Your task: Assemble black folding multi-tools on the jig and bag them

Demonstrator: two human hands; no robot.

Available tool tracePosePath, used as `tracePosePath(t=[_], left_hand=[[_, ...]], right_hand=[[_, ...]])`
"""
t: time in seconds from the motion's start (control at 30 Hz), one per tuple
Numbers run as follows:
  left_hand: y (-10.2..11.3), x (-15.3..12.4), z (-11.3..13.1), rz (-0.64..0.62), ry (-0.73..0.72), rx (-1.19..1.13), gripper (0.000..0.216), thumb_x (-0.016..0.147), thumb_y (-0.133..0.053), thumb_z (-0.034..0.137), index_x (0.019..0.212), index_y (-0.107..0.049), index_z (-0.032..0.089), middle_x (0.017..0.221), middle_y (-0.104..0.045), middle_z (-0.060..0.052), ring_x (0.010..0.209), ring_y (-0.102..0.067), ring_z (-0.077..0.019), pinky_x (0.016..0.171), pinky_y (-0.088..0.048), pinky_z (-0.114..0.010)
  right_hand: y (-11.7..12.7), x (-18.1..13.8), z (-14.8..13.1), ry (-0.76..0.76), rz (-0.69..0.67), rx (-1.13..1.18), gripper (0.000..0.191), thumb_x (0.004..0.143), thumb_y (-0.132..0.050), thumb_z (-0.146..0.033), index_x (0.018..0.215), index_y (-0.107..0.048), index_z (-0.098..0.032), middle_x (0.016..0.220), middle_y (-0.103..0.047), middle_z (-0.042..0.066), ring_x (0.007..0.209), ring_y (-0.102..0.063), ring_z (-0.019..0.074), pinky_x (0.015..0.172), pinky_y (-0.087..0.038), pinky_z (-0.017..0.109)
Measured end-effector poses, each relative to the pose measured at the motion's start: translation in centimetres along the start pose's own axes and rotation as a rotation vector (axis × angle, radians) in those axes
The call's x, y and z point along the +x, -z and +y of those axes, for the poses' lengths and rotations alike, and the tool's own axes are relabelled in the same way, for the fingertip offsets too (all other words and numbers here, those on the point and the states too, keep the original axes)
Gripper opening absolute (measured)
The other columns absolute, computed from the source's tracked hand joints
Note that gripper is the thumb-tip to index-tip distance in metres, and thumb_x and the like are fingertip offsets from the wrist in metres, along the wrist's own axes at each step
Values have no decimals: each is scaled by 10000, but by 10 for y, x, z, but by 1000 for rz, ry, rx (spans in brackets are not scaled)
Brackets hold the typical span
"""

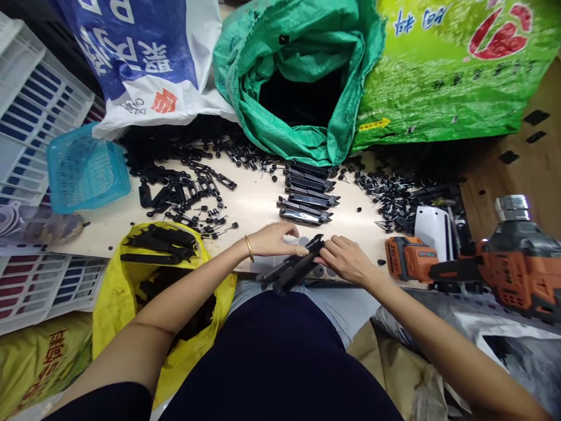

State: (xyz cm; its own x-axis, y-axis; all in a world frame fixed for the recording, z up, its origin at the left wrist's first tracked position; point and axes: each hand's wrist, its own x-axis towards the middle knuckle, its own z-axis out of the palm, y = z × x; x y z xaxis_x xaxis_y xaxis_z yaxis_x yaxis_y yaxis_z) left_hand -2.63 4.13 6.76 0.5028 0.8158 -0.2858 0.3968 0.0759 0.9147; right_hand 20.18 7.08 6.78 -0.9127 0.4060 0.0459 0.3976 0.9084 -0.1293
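Item: long black plastic piece (293, 270), apparently two or more strips stacked together, held slantwise at the near edge of the table (254, 204), its lower end hanging off over the person's lap. Left hand (274, 240), a thin bracelet (249, 248) on the wrist: fingers drawn together and curled, tips pinching the upper part of the piece from the left. Right hand (346, 261): fingers likewise close together, tips pinching the same upper end from the right, so that both hands meet there. Step in hand, as judged: lining up or pressing parts together at that end; whether a small part sits between the fingertips cannot be told. Any further move calls for keeping the strips square to each other and the grip steady while the free end has no support. Just beyond the hands: a row of like pieces (309, 193) laid side by side. Left of the row: loose black links and pins (193, 187). Right of it: a heap of small pins (390, 199). Near left, below the table edge: a yellow bag (131, 292) holding black strips (160, 241). Far left: a blue basket (85, 169) against white crates (30, 99). Behind: an open green sack (302, 76), flanked by printed sacks. Near right: an orange cordless drill (504, 269), untouched.
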Motion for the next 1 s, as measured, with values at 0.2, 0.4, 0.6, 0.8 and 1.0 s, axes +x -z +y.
tracePosePath(t=[0.2,0.4,0.6,0.8,1.0], left_hand=[[-57,-9,18,-165,182,-852,426,797,-547,484,1061,-509,151,796,-614,-63,632,-616,-167,608,-518,-329],[-87,8,7,457,41,-74,597,707,-686,299,1211,-388,183,1086,-573,-118,991,-586,-265,855,-476,-417],[-66,1,-13,248,163,-283,540,669,-715,318,1121,-446,192,989,-603,-78,889,-622,-240,765,-520,-391],[-45,-7,2,30,431,-935,467,702,-678,406,1037,-434,192,675,-513,47,481,-545,-102,438,-479,-245],[-41,-14,-13,267,326,-729,461,666,-731,342,1006,-462,186,725,-523,41,518,-549,-93,467,-475,-225]], right_hand=[[10,-1,-9,-314,252,334,468,923,-336,-518,574,-411,-215,583,-435,23,577,-369,150,554,-272,303],[-29,11,-36,-1115,375,1381,509,818,-330,-680,570,-263,-240,472,-211,-69,413,-200,91,409,-197,242],[-49,5,-39,-1012,224,1184,422,843,-368,-594,631,-396,-230,534,-432,-18,480,-387,127,448,-304,249],[-64,12,-29,-586,274,425,398,951,-225,-425,659,-412,-229,626,-477,23,581,-458,152,544,-352,266],[-62,30,-19,-479,217,480,423,960,-226,-423,668,-454,-220,613,-499,20,570,-479,144,539,-371,261]])
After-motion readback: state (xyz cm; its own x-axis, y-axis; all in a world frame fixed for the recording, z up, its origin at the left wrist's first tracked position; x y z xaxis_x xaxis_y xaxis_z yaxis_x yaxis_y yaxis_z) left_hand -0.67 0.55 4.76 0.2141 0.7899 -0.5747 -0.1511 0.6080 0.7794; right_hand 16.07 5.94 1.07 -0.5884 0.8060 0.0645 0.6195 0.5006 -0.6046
